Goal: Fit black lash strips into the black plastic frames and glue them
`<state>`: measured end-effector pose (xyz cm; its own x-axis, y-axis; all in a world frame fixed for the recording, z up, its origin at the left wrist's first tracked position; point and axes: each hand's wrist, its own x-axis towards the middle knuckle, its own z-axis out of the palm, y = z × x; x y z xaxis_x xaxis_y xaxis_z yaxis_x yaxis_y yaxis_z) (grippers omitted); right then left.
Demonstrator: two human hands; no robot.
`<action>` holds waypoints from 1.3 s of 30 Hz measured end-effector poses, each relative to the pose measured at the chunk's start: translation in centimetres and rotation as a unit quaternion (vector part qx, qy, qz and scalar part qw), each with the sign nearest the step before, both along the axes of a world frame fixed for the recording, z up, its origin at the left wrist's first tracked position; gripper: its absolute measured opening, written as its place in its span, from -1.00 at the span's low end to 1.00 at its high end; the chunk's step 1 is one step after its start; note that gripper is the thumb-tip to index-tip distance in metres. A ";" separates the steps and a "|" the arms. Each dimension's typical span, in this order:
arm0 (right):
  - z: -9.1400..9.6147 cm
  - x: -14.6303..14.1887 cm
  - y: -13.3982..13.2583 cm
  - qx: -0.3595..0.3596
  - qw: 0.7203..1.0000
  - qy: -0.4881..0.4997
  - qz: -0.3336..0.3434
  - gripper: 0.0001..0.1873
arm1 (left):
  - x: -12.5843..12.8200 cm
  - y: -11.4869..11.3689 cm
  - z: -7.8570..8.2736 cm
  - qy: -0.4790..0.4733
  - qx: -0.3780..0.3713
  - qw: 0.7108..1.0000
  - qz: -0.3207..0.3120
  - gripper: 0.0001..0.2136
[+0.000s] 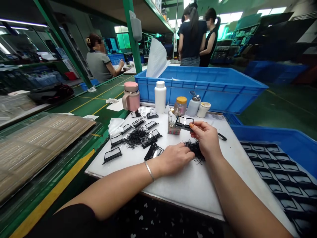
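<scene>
My right hand point(206, 137) pinches the right end of a black plastic frame with a clear window point(184, 122), raised above the white board point(173, 195). Beside it, my left hand point(176, 158) rests low over the board, its fingers curled at the edge of a pile of thin black strips point(196, 150). Whether those fingertips hold a strip is hidden. Left of my hands lies a second heap of black strips point(137, 137), with several similar black frames point(112, 154) spread around it. A small patterned box point(174, 130) stands just behind the held frame.
Along the back stand a pink mug point(131, 96), a white bottle point(160, 97), a yellow-lidded jar point(180, 105) and a pump bottle point(193, 105). Behind them is a large blue crate point(210, 89). Rows of frames fill a blue bin point(292, 138) at right. Several people are farther back.
</scene>
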<state>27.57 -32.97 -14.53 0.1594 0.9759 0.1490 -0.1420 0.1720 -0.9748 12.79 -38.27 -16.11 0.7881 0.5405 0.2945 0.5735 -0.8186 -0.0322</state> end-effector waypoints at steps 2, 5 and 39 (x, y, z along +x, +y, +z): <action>0.0 0.0 0.0 -0.003 1.000 -0.004 0.001 -0.67 | -0.2 0.0 0.0 -0.011 0.004 1.000 -0.005 -0.86; 0.0 0.0 0.0 -0.006 1.000 -0.006 0.005 -0.68 | -0.5 0.1 0.0 -0.022 0.012 1.000 -0.019 -0.85; 1.0 -3.0 -3.0 -0.028 0.985 -0.008 0.168 -0.77 | -6.0 2.6 3.8 -0.340 -0.017 0.937 0.081 -0.93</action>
